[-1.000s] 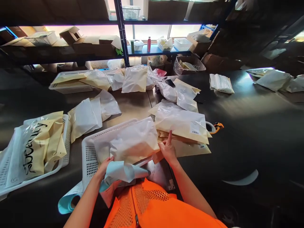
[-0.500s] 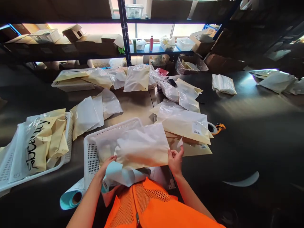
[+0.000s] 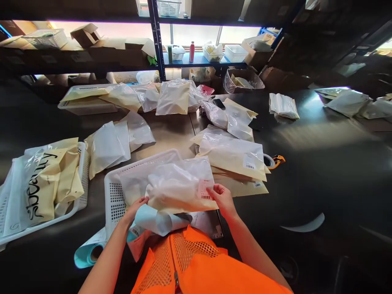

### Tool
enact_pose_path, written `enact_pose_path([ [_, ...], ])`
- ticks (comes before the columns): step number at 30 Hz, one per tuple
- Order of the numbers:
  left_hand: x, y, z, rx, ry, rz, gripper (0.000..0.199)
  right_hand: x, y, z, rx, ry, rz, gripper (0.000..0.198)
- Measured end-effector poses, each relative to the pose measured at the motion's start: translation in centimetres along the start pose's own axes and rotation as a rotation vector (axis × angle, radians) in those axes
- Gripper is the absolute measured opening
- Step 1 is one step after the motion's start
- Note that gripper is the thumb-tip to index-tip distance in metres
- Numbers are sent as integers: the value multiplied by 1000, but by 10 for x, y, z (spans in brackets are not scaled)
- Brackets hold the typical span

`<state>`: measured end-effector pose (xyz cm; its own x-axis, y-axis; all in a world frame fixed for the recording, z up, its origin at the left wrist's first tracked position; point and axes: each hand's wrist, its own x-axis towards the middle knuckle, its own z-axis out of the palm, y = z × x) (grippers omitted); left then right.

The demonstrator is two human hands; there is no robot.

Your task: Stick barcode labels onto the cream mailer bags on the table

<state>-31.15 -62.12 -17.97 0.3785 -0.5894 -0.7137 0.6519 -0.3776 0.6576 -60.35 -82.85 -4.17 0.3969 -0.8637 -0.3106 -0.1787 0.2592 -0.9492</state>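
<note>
The left hand (image 3: 135,209) is nearly closed and grips the left edge of a flat, frosted white-and-cream plastic bag (image 3: 174,188). The right hand (image 3: 223,201) has its fingers bent, and it pinches a pale rectangular barcode label (image 3: 203,188) at the bag's right end. The bag is partly over a white perforated plastic basket (image 3: 115,201) on the dark counter (image 3: 306,171).

Glossy plastic bag (image 3: 176,183) — matt paper label (image 3: 203,188) — smooth, metallic-looking tabletop (image 3: 306,163).
</note>
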Motion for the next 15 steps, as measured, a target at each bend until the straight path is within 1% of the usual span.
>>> enact_pose_path([
  [2,1,-2,0,5,6,0,32,8,10,9,-7,4,106,49],
  [4,2,-4,-1,8,17,-1,32,15,21,13,-102,47,152,49],
  [6,4,-6,-2,10,31,-1,31,21,31,14,-240,95,146,44],
  [9,6,-8,-3,13,43,-2,33,25,39,14,-472,157,87,36],
  [12,7,-10,-4,22,41,-1,35,25,34,16,-651,159,63,33],
  [15,9,-10,-4,37,35,-3,40,23,21,19,-866,139,67,36],
])
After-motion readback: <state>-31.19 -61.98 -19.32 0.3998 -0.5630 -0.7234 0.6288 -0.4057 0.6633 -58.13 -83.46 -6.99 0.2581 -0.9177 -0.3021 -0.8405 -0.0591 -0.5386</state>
